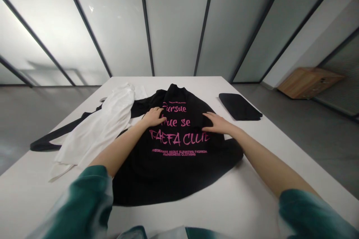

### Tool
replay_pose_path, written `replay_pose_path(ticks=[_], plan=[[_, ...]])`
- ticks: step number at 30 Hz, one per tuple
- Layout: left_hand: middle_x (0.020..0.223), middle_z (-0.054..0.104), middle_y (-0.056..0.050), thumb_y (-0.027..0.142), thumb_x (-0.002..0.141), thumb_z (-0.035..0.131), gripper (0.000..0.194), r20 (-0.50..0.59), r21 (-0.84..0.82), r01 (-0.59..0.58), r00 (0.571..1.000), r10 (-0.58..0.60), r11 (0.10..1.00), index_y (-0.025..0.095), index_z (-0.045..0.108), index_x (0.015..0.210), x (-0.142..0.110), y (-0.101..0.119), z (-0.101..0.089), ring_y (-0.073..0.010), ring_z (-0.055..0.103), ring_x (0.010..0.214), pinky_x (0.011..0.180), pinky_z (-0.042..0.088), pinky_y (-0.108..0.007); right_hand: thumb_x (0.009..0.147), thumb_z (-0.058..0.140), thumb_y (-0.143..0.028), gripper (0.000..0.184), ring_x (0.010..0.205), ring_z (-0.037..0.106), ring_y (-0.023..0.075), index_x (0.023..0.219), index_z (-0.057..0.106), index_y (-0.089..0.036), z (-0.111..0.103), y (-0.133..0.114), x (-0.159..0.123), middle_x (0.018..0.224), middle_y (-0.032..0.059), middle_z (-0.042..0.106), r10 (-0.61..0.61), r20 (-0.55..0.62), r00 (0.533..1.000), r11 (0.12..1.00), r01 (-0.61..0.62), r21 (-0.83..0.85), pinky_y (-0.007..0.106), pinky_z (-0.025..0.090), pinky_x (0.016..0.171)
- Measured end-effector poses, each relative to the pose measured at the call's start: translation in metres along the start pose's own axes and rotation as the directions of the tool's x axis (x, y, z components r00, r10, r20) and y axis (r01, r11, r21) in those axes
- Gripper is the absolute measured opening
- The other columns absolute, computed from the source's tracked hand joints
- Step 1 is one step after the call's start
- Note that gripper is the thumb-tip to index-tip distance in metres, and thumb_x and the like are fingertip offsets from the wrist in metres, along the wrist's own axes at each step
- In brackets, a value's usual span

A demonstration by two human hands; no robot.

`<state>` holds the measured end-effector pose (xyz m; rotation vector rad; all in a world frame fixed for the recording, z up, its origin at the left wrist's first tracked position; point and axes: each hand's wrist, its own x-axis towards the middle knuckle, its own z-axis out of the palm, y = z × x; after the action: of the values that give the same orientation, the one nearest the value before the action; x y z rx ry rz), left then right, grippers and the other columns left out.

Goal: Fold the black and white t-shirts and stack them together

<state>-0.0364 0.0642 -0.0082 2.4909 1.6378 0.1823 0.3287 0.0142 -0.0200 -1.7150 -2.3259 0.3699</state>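
Note:
A black long-sleeved garment (174,171) with pink lettering lies spread on the white table (246,209), its collar pointing away from me. My left hand (153,117) rests on its upper chest, by the lettering, with the fingers lying flat. My right hand (217,123) lies on the same fabric, fingers spread, and neither hand appears to grip it. To the left, a crumpled white garment (95,130) lies partly over a black sleeve (56,140). A folded black garment (239,106) sits at the right, beyond my right hand's reach of the cloth.
The white table ends at a far edge and side edges, with grey floor beyond. A wooden box (308,82) stands on the floor at the right, in front of tall frosted glass panels with dark frames. My green sleeves enter at the bottom.

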Motion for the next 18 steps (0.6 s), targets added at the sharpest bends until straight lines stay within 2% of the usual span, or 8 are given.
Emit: replay_pose_path(ticks=[2, 4, 7, 10, 12, 14, 16, 18], plan=[[0.157, 0.033, -0.019, 0.058, 0.091, 0.043, 0.074, -0.005, 0.066, 0.070, 0.998, -0.070, 0.995, 0.014, 0.038, 0.150, 0.007, 0.002, 0.018, -0.0348, 0.029, 0.145, 0.115, 0.028, -0.049, 0.077, 0.063, -0.065, 0.086, 0.143, 0.030, 0.0405, 0.149, 0.042, -0.021, 0.019, -0.009, 0.005, 0.156, 0.0163, 0.036, 0.064, 0.043, 0.997, 0.989, -0.057, -0.139, 0.058, 0.029, 0.113], [0.161, 0.026, -0.017, 0.061, 0.094, 0.033, 0.075, 0.001, 0.091, 0.128, 0.992, -0.129, 0.988, 0.017, 0.030, 0.154, 0.008, 0.001, 0.031, -0.0340, 0.022, 0.148, 0.117, 0.022, -0.053, 0.090, 0.049, -0.060, 0.072, 0.145, 0.027, 0.0394, 0.151, 0.039, -0.022, 0.027, -0.009, 0.006, 0.158, 0.0146, 0.033, 0.142, 0.024, 0.990, 0.969, -0.134, -0.207, 0.061, 0.026, 0.113], [0.162, 0.024, -0.014, 0.061, 0.095, 0.024, 0.074, 0.004, 0.102, 0.148, 0.989, -0.149, 0.984, 0.019, 0.026, 0.156, 0.004, -0.004, 0.038, -0.0314, 0.020, 0.150, 0.118, 0.018, -0.053, 0.099, 0.037, -0.043, 0.052, 0.140, 0.038, 0.0346, 0.144, 0.048, -0.021, 0.022, 0.005, 0.006, 0.152, 0.0137, 0.044, 0.196, -0.039, 0.980, 0.959, -0.200, -0.201, 0.054, 0.033, 0.111], [0.162, 0.022, -0.014, 0.064, 0.094, 0.023, 0.078, 0.024, 0.109, 0.162, 0.986, -0.165, 0.981, 0.016, 0.026, 0.156, -0.005, -0.008, 0.037, -0.0310, 0.019, 0.150, 0.118, 0.018, -0.052, 0.099, 0.038, -0.039, 0.042, 0.125, 0.056, 0.0328, 0.125, 0.064, -0.017, 0.006, 0.022, 0.004, 0.129, 0.0178, 0.064, 0.303, -0.081, 0.950, 0.942, -0.311, -0.127, 0.043, 0.044, 0.101], [0.162, 0.023, -0.015, 0.067, 0.093, 0.024, 0.082, 0.034, 0.117, 0.162, 0.985, -0.167, 0.980, 0.014, 0.029, 0.154, -0.009, -0.011, 0.031, -0.0320, 0.020, 0.149, 0.118, 0.020, -0.051, 0.098, 0.041, -0.040, 0.040, 0.116, 0.063, 0.0336, 0.111, 0.069, -0.015, -0.007, 0.032, 0.005, 0.113, 0.0196, 0.070, 0.417, -0.131, 0.900, 0.906, -0.423, -0.022, 0.040, 0.048, 0.094], [0.160, 0.030, -0.016, 0.070, 0.091, 0.023, 0.083, 0.060, 0.111, 0.143, 0.987, -0.150, 0.983, 0.014, 0.037, 0.150, -0.009, -0.014, 0.021, -0.0329, 0.027, 0.147, 0.116, 0.025, -0.048, 0.097, 0.045, -0.040, 0.036, 0.106, 0.067, 0.0326, 0.099, 0.071, -0.015, -0.022, 0.042, 0.010, 0.100, 0.0182, 0.073, 0.535, -0.143, 0.833, 0.841, -0.508, 0.187, 0.037, 0.052, 0.086], [0.151, 0.045, -0.015, 0.071, 0.091, 0.020, 0.081, 0.105, 0.077, 0.135, 0.984, -0.143, 0.988, 0.016, 0.049, 0.142, -0.003, -0.019, 0.007, -0.0329, 0.042, 0.138, 0.111, 0.034, -0.045, 0.095, 0.051, -0.038, 0.029, 0.093, 0.070, 0.0281, 0.092, 0.070, -0.016, -0.041, 0.051, 0.018, 0.086, 0.0134, 0.074, 0.607, -0.045, 0.793, 0.714, -0.520, 0.468, 0.033, 0.055, 0.076], [0.137, 0.060, -0.013, 0.071, 0.091, 0.018, 0.078, 0.123, 0.035, 0.162, 0.979, -0.165, 0.986, 0.019, 0.057, 0.133, 0.007, -0.025, -0.007, -0.0316, 0.056, 0.126, 0.103, 0.042, -0.042, 0.092, 0.056, -0.034, 0.020, 0.079, 0.070, 0.0223, 0.090, 0.067, -0.017, -0.060, 0.064, 0.029, 0.079, 0.0081, 0.072, 0.599, 0.061, 0.798, 0.537, -0.458, 0.708, 0.030, 0.056, 0.067]])
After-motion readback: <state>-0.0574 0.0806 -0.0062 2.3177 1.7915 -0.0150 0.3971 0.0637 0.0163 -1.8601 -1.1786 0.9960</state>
